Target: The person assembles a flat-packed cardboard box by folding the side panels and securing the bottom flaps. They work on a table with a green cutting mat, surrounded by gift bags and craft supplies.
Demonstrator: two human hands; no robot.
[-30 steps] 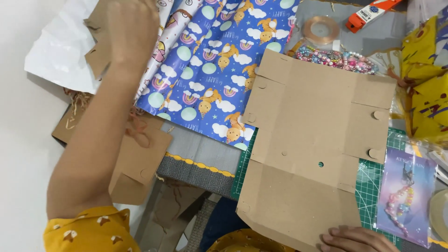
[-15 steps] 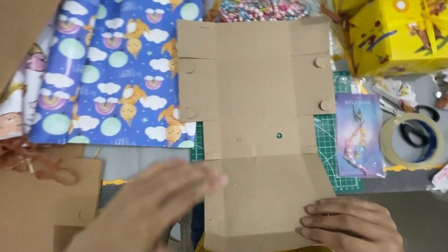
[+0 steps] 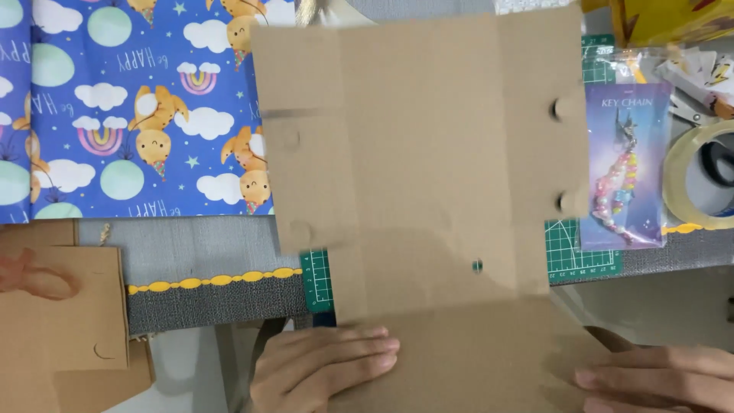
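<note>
Both hands press flat on the near edge of an unfolded cardboard (image 3: 428,191) sheet: the left hand (image 3: 321,367) lies with fingers straight and together on its lower left corner, the right hand (image 3: 657,382) with fingers extended and close together at the lower right. The cardboard spreads away from the fingertips over a green mat (image 3: 317,279). Wrapping paper (image 3: 130,115) lies beyond the left fingers; a keychain packet (image 3: 623,168) and tape roll (image 3: 707,180) lie beyond the right fingers.

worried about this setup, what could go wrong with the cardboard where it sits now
The flat cardboard sheet hangs past the table's near edge, and only the left hand and right hand press it down there, so it could tip or slide off if they lift. It also covers part of the wrapping paper and may crease it. The keychain packet beside it could get pushed.
</note>
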